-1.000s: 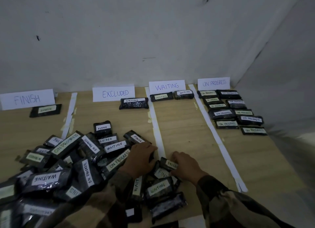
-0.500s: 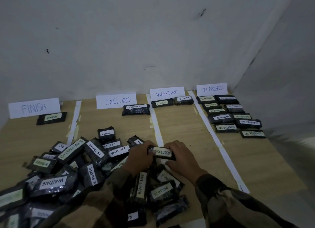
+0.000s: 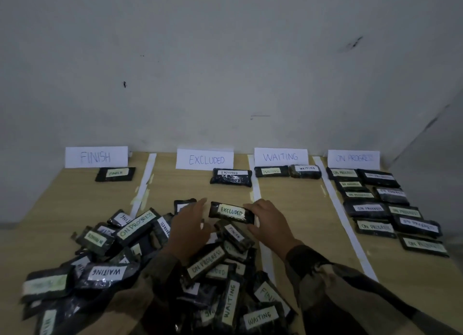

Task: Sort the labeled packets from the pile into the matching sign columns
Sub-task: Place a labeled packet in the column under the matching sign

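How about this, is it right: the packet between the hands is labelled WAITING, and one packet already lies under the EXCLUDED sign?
Not quite. The head view shows the held packet reads EXCLUDED, not WAITING. The right hand pinches its right end, and the left hand is open beside its other end. One sorted packet does lie under the EXCLUDED sign.

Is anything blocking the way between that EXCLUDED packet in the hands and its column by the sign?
Nothing visible does. The right hand grips the held EXCLUDED packet, and only bare table lies between it and the sorted packet under the EXCLUDED sign.
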Action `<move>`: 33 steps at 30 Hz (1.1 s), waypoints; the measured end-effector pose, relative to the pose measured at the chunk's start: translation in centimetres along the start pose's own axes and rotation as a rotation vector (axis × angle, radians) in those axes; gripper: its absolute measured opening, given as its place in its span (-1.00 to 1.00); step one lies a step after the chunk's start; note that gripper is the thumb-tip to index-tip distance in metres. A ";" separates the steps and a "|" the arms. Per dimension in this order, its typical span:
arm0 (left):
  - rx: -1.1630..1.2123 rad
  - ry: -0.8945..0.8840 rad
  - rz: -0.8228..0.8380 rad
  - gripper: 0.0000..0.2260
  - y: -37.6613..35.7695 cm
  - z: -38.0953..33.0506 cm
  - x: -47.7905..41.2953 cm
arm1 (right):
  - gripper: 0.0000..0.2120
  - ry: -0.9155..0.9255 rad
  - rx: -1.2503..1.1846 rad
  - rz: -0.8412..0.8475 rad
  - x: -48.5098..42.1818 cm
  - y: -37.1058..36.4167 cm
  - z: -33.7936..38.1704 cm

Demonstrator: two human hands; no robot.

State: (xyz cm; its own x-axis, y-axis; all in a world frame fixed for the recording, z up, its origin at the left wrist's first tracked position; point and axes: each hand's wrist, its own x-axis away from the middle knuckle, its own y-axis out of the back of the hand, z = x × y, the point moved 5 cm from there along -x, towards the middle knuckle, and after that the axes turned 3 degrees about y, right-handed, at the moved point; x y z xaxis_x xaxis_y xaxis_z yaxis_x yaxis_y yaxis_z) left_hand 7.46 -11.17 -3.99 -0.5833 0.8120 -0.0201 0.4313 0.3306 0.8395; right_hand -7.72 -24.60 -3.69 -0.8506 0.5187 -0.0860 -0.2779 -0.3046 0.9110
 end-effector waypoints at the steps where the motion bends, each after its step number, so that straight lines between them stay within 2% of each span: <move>1: -0.039 -0.004 -0.029 -0.48 0.5 0.8 -0.4 | -0.52 0.004 0.006 0.004 -1.1 -0.1 0.1; 7: -0.209 0.039 -0.047 -0.49 2.1 4.8 -2.9 | -0.50 0.049 0.072 0.023 -8.4 -0.8 0.9; 17: -0.258 0.075 -0.038 -0.55 1.7 8.8 -7.6 | -0.54 0.130 0.210 0.080 -18.7 -4.3 2.4; 33: -0.237 0.140 -0.031 -0.54 1.0 12.7 -9.2 | -0.60 0.123 0.339 0.218 -24.4 -10.1 2.7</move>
State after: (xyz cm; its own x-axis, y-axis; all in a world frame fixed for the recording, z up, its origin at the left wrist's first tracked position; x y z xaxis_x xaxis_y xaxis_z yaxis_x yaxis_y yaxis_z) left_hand 22.03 -12.18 -9.84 -0.6905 0.7232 0.0140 0.2485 0.2191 0.9435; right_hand 17.04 -32.06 -9.71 -0.9259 0.3657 0.0948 0.0596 -0.1064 0.9925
